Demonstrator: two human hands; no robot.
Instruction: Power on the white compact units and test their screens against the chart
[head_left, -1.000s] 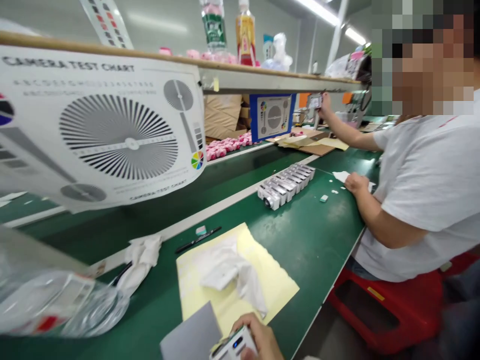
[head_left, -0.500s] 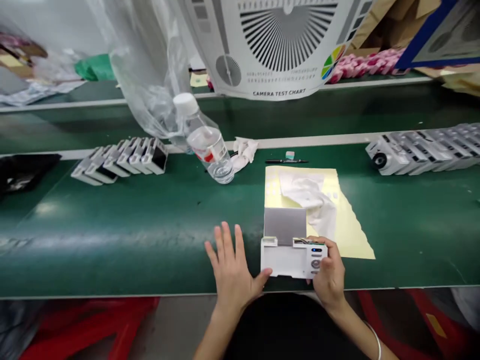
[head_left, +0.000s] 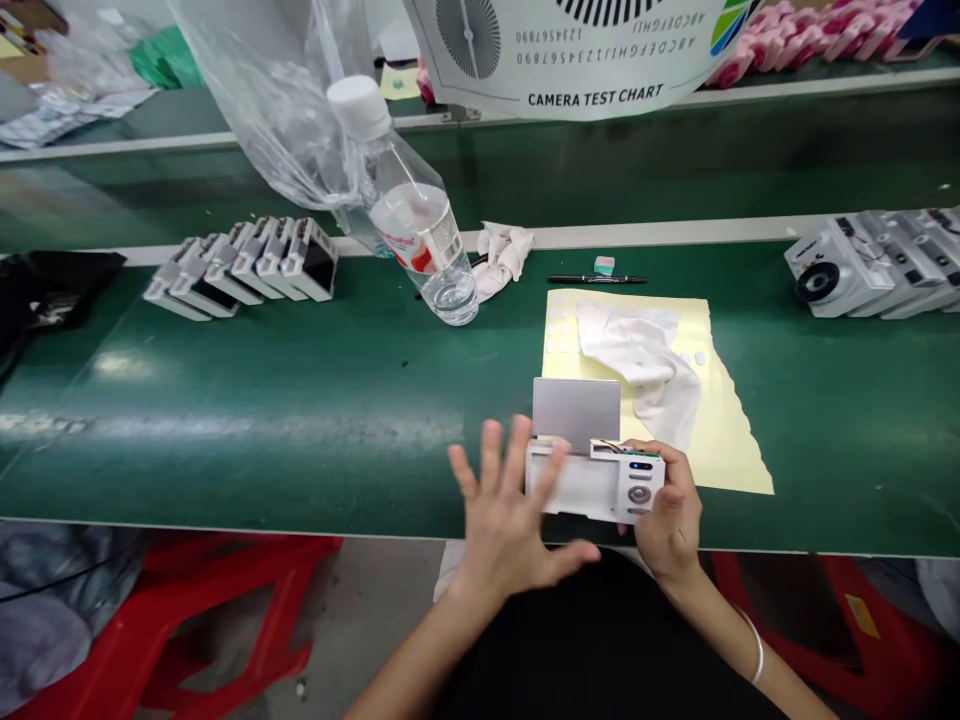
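Observation:
A white camera body [head_left: 581, 488] with a grey flip-up screen [head_left: 576, 410] is near the bench's front edge. My right hand [head_left: 670, 510] grips its right end, beside the buttons and a lit blue light. Wires and a green board edge show along its open top. My left hand [head_left: 506, 510] is spread open, its fingers over the camera's left end; whether they touch it I cannot tell. Just behind the camera, a crumpled white cloth [head_left: 637, 350] lies on a yellow sheet [head_left: 724, 430] that bears small white stickers.
A water bottle [head_left: 427, 235] leans by a clear plastic bag [head_left: 277, 120]. Camera bodies stand in a row at left [head_left: 247, 265] and another row at right [head_left: 870, 265]. A black pen [head_left: 596, 279] lies behind the sheet. A camera test chart [head_left: 600, 60] hangs above.
My left hand has moved right, from beside the camera to over its left end, fingers still spread. My right hand keeps its grip. The view has shifted downward.

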